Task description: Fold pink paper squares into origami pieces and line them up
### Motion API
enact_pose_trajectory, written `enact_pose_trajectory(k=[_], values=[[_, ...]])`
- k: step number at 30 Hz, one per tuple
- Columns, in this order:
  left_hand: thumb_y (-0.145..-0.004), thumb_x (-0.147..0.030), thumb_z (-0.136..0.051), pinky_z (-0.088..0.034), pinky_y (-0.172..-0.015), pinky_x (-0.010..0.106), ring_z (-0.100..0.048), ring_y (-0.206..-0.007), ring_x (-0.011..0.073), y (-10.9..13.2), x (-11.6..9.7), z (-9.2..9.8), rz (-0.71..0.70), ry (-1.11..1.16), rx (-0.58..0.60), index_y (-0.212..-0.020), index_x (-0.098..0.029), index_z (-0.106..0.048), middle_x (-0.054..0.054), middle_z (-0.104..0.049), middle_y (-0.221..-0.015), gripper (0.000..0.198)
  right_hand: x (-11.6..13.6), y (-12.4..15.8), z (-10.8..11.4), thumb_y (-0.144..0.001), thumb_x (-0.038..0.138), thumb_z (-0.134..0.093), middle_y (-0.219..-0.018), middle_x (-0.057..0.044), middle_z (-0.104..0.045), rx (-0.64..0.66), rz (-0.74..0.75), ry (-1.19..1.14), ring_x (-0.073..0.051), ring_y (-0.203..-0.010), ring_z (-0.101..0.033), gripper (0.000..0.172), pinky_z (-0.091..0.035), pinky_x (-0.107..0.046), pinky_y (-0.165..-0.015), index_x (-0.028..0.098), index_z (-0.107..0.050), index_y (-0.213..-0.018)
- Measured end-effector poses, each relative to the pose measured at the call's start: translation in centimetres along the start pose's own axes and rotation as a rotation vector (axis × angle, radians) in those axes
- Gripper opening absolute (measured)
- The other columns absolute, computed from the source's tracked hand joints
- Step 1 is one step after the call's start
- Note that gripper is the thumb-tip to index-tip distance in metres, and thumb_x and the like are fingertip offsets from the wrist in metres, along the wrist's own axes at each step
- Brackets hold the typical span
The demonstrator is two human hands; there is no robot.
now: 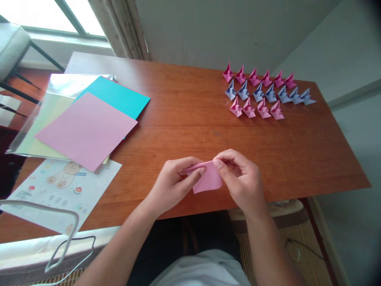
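Nearest the wearer: a pale grey shirt (202,270) over dark clothing, at the near edge of the wooden desk (178,111). At lower left, a bent white tube (44,207) arcs across the corner of a printed sheet.

Work piece: a small pink paper (208,182), folded, held between the two hands just inside the near edge. Top edge runs roughly level; lower right side curves round. Height over the wood: cannot tell.

Left hand (171,180): narrow grip, thumb laid over the near face at the paper's left end, fingers behind. Right hand (245,180): narrow grip, thumb and forefinger pinching the top right corner, other fingers curled.

Left side of surface: the printed sheet (65,194), white with a bear drawing, partly under a pink sheet (89,131). The latter overlaps a turquoise sheet (122,97) and a clear sleeve (56,109) showing pale yellow.

Right side, beyond the hands, folded paper pieces with upright points, three rows. Nearest: four light pink pieces (249,109). Middle: seven lavender pieces (270,94). Farthest: six magenta pieces (267,79).

Background: grey-white wall (223,31) past the far edge; patterned curtain (119,28); bright window (44,16) and part of a pale-seated chair (13,43) at upper left.
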State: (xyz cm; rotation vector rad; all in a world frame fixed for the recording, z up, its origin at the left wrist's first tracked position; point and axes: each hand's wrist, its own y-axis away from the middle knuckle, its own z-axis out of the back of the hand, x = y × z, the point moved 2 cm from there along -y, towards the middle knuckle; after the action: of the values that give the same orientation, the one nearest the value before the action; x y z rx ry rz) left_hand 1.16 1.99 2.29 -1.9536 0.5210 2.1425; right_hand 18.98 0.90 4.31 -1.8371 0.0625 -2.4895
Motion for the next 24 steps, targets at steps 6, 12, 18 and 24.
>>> enact_pose_trajectory(k=[6,12,18,24], values=[[-0.1,-0.04,-0.056,-0.042,-0.06,0.021,-0.055,-0.066,0.0126,-0.14,-0.38,0.2,-0.045,-0.039,0.011,-0.089,-0.015,-0.075,0.001,-0.066,-0.072,0.033,-0.1,-0.17,0.0,-0.096,0.032,-0.065,-0.084,0.0,-0.068,-0.023,-0.011,0.014,-0.017,-0.079,-0.063,0.013,-0.051,-0.031,-0.075,0.024,-0.07,-0.086],[-0.101,-0.034,-0.057,-0.04,-0.059,0.018,-0.051,-0.063,0.009,-0.27,-0.24,0.28,-0.074,-0.026,-0.047,-0.086,-0.013,-0.073,-0.002,-0.061,-0.069,0.03,-0.85,0.09,-0.33,-0.095,0.036,-0.067,-0.087,0.0,-0.073,-0.014,-0.06,0.0,-0.016,-0.08,-0.067,0.013,-0.052,-0.028,-0.073,0.024,-0.072,-0.092],[-0.1,-0.033,-0.059,-0.041,-0.058,0.018,-0.053,-0.063,0.009,-0.2,-0.29,0.13,-0.064,-0.014,-0.036,-0.085,-0.013,-0.073,-0.001,-0.063,-0.07,0.029,-0.58,-0.06,0.17,-0.094,0.034,-0.069,-0.079,0.002,-0.073,-0.013,-0.052,0.058,-0.014,-0.072,-0.066,0.014,-0.051,-0.026,-0.068,0.024,-0.074,-0.085],[-0.097,-0.028,-0.063,-0.046,-0.061,0.016,-0.061,-0.069,0.0102,-0.27,-0.07,0.27,-0.093,-0.035,-0.082,-0.092,-0.014,-0.076,0.001,-0.073,-0.078,0.019,-0.53,-0.35,0.12,-0.095,0.035,-0.068,-0.084,0.002,-0.074,0.03,-0.064,0.051,-0.014,-0.076,-0.066,0.015,-0.05,-0.025,-0.07,0.024,-0.073,-0.088]])
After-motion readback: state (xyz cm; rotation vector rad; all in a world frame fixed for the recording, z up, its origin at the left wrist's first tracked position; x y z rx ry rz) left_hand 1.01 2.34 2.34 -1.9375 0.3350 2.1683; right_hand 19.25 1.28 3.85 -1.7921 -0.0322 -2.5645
